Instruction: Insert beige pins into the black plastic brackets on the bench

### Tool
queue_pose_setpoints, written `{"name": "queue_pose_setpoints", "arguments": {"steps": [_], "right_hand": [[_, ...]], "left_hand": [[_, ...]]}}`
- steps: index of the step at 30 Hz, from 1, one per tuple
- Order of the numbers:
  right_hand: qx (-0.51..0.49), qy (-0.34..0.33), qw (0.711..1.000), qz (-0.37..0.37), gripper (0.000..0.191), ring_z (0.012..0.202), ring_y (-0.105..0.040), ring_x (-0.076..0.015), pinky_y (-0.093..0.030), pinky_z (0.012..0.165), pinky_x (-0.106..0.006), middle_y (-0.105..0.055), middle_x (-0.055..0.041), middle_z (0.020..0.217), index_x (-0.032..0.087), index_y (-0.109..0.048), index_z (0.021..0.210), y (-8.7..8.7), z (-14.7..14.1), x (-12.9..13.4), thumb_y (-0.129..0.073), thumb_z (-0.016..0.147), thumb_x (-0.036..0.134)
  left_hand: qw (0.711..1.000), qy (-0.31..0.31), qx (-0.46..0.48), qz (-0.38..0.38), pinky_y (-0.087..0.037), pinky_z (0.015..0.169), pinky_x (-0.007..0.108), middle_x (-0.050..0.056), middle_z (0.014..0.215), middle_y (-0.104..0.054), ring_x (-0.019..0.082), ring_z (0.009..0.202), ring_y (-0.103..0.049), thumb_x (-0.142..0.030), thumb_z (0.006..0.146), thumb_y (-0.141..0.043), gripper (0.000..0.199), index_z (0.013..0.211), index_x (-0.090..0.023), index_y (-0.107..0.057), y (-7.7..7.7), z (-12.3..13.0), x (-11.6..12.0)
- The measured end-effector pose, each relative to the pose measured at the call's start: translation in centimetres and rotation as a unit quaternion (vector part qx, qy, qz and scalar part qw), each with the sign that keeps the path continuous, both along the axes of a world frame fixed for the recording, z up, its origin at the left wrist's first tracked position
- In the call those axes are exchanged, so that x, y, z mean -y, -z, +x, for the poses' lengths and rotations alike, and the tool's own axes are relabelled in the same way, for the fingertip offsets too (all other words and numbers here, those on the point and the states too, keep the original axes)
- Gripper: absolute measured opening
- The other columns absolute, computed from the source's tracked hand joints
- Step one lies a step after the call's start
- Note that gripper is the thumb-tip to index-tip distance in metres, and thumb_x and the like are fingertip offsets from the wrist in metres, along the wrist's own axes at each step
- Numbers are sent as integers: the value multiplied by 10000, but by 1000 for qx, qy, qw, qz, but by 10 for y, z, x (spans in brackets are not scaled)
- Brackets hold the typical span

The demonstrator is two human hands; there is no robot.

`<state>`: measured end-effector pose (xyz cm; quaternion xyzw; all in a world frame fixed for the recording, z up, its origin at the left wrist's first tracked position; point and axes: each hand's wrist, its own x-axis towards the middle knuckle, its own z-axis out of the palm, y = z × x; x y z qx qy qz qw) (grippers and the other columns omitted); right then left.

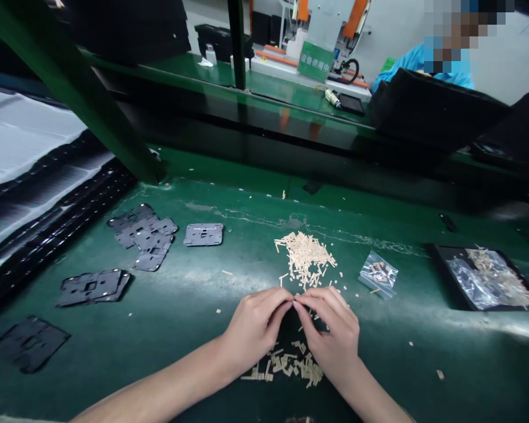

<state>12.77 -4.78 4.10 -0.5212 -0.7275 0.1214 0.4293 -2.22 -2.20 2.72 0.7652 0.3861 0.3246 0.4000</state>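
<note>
My left hand point(260, 317) and my right hand point(328, 320) meet fingertip to fingertip above the green table. Both are closed in a pinch; whatever lies between the fingertips is too small to make out. Just beyond them spreads a heap of small pale strips point(306, 252). Nearer to me, partly hidden by my right hand, lies a looser scatter of tan strips and bits point(286, 364). To the right of the heap is a clear plastic bag point(379, 273) with a few small pieces in it.
Flat dark plastic plates point(147, 235) lie at the left in overlapping groups, with a single grey plate point(204, 234) beside them. A black tray point(452, 282) at the right holds bags and strips. A green post point(92, 100) rises at left. Across the bench sits a person in blue point(401, 63).
</note>
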Motion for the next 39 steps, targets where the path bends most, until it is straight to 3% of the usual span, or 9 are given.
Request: {"name": "queue_pose_setpoints", "arguments": {"steps": [6, 12, 15, 17, 22, 28, 32, 35, 39], "right_hand": [[11, -6, 1000, -13, 132, 676, -545, -158, -459, 626, -303, -606, -49, 729, 170, -613, 807, -3, -1, 1, -536, 773, 69], [21, 48, 998, -39, 113, 579, -525, -135, -435, 561, -276, -601, -18, 677, 189, -603, 743, -8, 8, -5, -529, 786, 116], [62, 91, 994, -6, 121, 659, -563, -154, -452, 613, -288, -628, -33, 730, 189, -616, 800, -4, 16, -9, -529, 786, 105], [84, 76, 993, 18, 165, 736, -584, -167, -467, 669, -303, -647, -47, 797, 191, -620, 859, -1, 17, -8, -520, 785, 83], [125, 4, 990, 64, 193, 750, -581, -175, -478, 665, -306, -648, -63, 814, 175, -611, 904, 4, 7, -1, -568, 761, 53], [179, -7, 982, 66, 169, 723, -565, -179, -473, 630, -301, -646, -68, 798, 155, -604, 884, 6, 1, 4, -569, 757, 51], [139, -8, 990, 37, 145, 683, -565, -162, -469, 606, -286, -634, -53, 742, 173, -606, 818, 3, 1, 2, -533, 767, 59], [84, 6, 996, 17, 143, 658, -570, -152, -471, 606, -284, -630, -39, 715, 187, -611, 813, -1, 8, -4, -532, 770, 76], [91, 57, 994, 10, 190, 742, -590, -173, -477, 671, -316, -657, -46, 806, 199, -625, 841, -2, 24, -14, -509, 776, 64]], "left_hand": [[1000, 15, 1, 22, -388, 596, 250, 33, 737, -570, 128, 650, -510, -137, 893, -361, 194, 880, -162, -552, 3, -1, 0], [989, 12, 67, -135, -363, 535, 225, -13, 629, -510, 97, 549, -456, -225, 883, -406, 194, 757, -164, -541, -8, 0, -3], [970, -3, 103, -221, -354, 501, 212, -26, 622, -494, 81, 501, -432, -249, 882, -393, 177, 770, -167, -504, -9, 1, -6], [960, -10, 124, -250, -355, 495, 207, -29, 632, -491, 78, 494, -431, -242, 877, -390, 147, 800, -168, -492, -7, 2, -8], [970, -15, 105, -221, -363, 513, 210, -26, 614, -480, 87, 515, -442, -227, 867, -402, 156, 783, -162, -517, -3, 3, -6], [988, -13, 60, -143, -367, 559, 225, -7, 635, -521, 106, 581, -476, -184, 868, -390, 191, 740, -160, -529, -3, 2, -2], [988, -5, 54, -146, -351, 530, 223, -11, 613, -513, 103, 554, -453, -182, 858, -395, 196, 700, -160, -508, -3, 3, -4], [970, 8, 88, -227, -329, 469, 204, -30, 565, -475, 85, 485, -417, -227, 847, -423, 174, 697, -163, -482, -5, 1, -9], [915, 78, 170, -357, -264, 394, 177, -45, 543, -474, 56, 395, -354, -302, 850, -424, 175, 744, -166, -452, -6, -3, -20]]}}
